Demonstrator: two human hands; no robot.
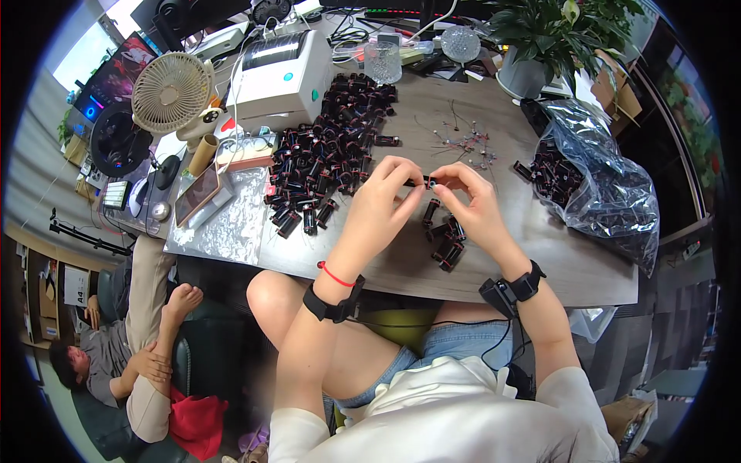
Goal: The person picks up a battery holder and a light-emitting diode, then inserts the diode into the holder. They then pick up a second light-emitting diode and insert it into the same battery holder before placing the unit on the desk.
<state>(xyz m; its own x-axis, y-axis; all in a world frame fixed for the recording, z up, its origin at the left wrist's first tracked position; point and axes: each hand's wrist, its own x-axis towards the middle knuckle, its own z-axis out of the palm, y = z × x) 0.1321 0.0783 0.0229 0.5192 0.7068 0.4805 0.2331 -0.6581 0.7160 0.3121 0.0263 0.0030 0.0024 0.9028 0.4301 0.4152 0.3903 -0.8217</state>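
Observation:
My left hand (386, 197) pinches a small black cylindrical part (417, 183) between thumb and fingers, above the wooden desk. The fingertips of my right hand (475, 199) close at the other end of this part, where something tiny shows that I cannot make out. Just below my hands lie several similar black parts (448, 253) with red edges. To the left is a big heap of the same black parts (324, 147). Beyond my right hand, small pieces with thin wires (472, 145) are scattered on the desk (525, 239).
At the right, a clear plastic bag (617, 189) holds more black parts. A potted plant (525, 73) stands behind it. A white printer (282, 85), a beige fan (171, 92) and a phone on a stand (198, 197) are at the left. Another person (116, 363) reclines at the lower left.

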